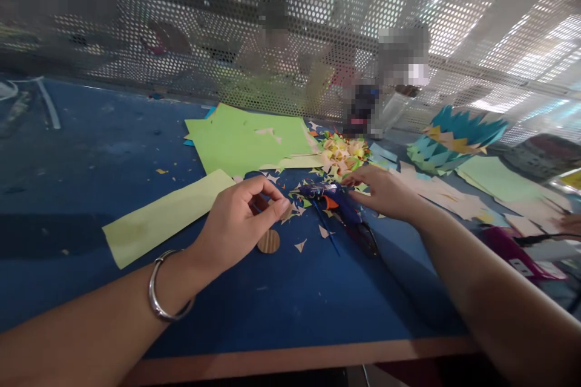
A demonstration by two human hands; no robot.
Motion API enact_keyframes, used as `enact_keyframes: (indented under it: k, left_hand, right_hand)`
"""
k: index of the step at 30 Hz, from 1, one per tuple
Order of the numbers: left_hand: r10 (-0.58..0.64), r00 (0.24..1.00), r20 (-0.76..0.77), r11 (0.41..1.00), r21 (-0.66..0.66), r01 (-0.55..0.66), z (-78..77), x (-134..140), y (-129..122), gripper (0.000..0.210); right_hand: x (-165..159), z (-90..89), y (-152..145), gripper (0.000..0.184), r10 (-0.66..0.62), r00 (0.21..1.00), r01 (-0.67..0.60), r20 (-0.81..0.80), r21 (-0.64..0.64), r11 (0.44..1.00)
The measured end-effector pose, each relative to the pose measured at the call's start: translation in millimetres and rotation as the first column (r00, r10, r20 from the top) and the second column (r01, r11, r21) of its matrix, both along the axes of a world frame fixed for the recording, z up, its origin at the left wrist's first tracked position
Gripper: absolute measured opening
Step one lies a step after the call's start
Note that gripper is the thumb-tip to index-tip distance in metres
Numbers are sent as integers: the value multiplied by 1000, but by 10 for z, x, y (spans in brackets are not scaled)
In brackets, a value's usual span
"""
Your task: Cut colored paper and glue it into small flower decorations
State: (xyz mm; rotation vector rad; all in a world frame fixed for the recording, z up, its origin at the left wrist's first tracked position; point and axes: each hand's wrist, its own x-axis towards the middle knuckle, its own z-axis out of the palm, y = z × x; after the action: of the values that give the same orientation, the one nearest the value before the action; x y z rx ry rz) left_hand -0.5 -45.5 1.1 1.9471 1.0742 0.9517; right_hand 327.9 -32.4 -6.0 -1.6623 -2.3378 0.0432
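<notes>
Fingers of the left hand (231, 217) curled, thumb and index brought together in a pinch; a small brown piece (287, 211) shows at the tips, mostly hidden, its outline uncertain. Right hand (385, 192): fingers loosely extended, thumb parted below them, at the rear of the glue gun (324, 189); whether skin meets plastic cannot be told.

Glue gun lies on the blue table (254, 308), between the two hands. Long axis of its barrel runs roughly left to right; nozzle points left, just beside the left fingertips. Handle slants off toward the lower right, toward the near edge. Body dark blue, somewhat glossy, pale markings along the barrel too blurred to read. Orange trigger (331, 202) in the angle between barrel and handle; dark cord (371, 239) near the handle's end. Thin blue rod (327, 230) slants from below the barrel toward the near edge.

Cardboard disc (269, 242): round, brown, striped, flat on the table just below the left fingertips. Pointed pale paper scrap (300, 246) to its right. Beyond the gun, a heap of mixed paper cuttings (344, 154); left of that, a green sheet (249, 139).
</notes>
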Motion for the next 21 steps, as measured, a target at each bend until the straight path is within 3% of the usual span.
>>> enact_keyframes:
  k: [2, 5, 9, 14, 18, 21]
  left_hand:
    - [24, 1000, 5, 1000, 9, -24, -1, -6, 11, 21]
    - [72, 997, 14, 997, 21, -73, 14, -32, 36, 21]
    - [108, 993, 52, 994, 30, -109, 35, -64, 67, 21]
    - [112, 993, 45, 993, 33, -114, 46, -78, 60, 20]
    - [121, 991, 63, 992, 33, -124, 55, -88, 68, 20]
    - [145, 985, 94, 989, 10, -146, 44, -102, 104, 21]
  right_hand:
    - [16, -54, 18, 27, 5, 1000, -5, 15, 21, 1000]
    - [10, -69, -17, 25, -98, 995, 97, 6, 20, 995]
    - [-110, -3, -180, 33, -234, 965, 223, -121, -96, 970]
    - [-271, -20, -261, 43, -209, 964, 161, -164, -264, 951]
    - [-288, -64, -234, 35, -199, 960, 151, -195, -234, 960]
    - [-276, -30, -250, 35, -230, 914, 158, -333, -230, 960]
